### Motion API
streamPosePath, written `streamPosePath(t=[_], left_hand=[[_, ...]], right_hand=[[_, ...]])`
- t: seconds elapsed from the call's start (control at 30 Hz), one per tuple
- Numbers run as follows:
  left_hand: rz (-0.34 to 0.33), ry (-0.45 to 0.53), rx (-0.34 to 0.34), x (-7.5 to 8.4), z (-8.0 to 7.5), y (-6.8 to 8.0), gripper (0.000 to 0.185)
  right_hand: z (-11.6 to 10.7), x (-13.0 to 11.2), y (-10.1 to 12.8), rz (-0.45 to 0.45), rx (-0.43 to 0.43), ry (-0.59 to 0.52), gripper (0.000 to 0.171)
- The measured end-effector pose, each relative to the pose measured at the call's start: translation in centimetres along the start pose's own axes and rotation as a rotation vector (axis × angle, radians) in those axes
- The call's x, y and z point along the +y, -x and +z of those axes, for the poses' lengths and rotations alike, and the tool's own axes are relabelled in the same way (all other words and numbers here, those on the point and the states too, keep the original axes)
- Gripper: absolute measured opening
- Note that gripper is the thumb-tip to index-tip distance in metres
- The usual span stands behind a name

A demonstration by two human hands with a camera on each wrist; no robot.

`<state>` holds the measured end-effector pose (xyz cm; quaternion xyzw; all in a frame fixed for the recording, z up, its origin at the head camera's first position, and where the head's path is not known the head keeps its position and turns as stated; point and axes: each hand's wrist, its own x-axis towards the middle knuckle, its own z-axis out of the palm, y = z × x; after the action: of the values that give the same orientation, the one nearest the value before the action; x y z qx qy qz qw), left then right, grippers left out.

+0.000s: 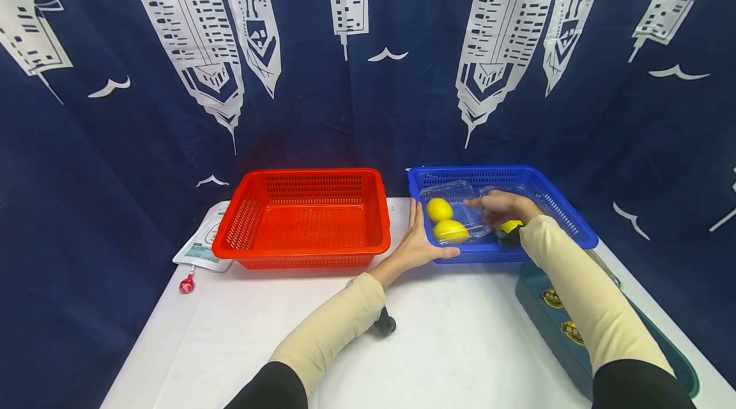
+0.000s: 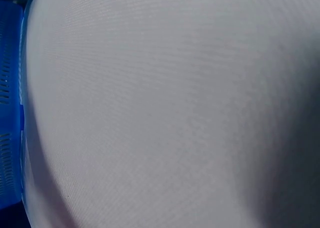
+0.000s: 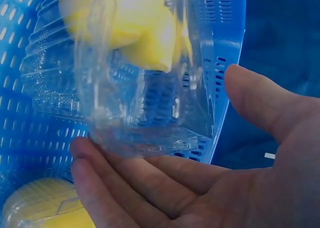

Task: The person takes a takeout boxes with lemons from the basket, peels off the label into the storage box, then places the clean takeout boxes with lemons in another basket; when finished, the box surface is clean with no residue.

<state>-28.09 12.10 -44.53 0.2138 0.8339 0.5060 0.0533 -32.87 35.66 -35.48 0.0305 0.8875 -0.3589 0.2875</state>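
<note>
Two yellow lemons, one (image 1: 439, 209) behind the other (image 1: 450, 231), sit in a clear plastic clamshell box (image 1: 473, 222) at the left of the blue basket (image 1: 566, 220). My right hand (image 1: 500, 206) is inside the basket at the box's right side. In the right wrist view its fingers (image 3: 145, 180) lie extended along the clear plastic and the thumb stands apart. Another yellow item (image 3: 52, 205) shows under clear plastic, partly cut off. My left hand (image 1: 415, 244) rests at the basket's front left corner, fingers straight along the side and thumb along the front rim.
A red basket (image 1: 301, 255) stands to the left. Beside it lie a white pouch (image 1: 201, 246) and a red-wrapped lollipop (image 1: 186, 284). Under my right forearm is a dark green bin (image 1: 552, 319) with yellow labels. A navy patterned curtain (image 1: 345, 121) hangs behind the white table (image 1: 230, 339).
</note>
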Motion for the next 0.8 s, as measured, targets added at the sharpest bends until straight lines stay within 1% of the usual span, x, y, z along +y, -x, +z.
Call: streamPosePath(t=[0.27,0.5,0.67,0.8], left_hand=[[0.003,0.014,0.003,-0.09,-0.02,0.03,0.132],[0.008,0.021,0.001,-0.05,-0.08,-0.07,0.132],[0.003,0.022,-0.001,-0.11,-0.01,-0.17,0.132],[0.001,0.017,0.002,-0.17,0.04,-0.16,0.131]], right_hand=[[0.0,-0.32,0.33,0.019,-0.005,0.048,0.053],[0.25,-0.5,0.5,-0.002,-0.003,0.012,0.05],[0.28,-0.44,0.59,0.005,0.01,0.028,0.048],[0.27,-0.32,0.69,0.007,0.003,0.038,0.045]])
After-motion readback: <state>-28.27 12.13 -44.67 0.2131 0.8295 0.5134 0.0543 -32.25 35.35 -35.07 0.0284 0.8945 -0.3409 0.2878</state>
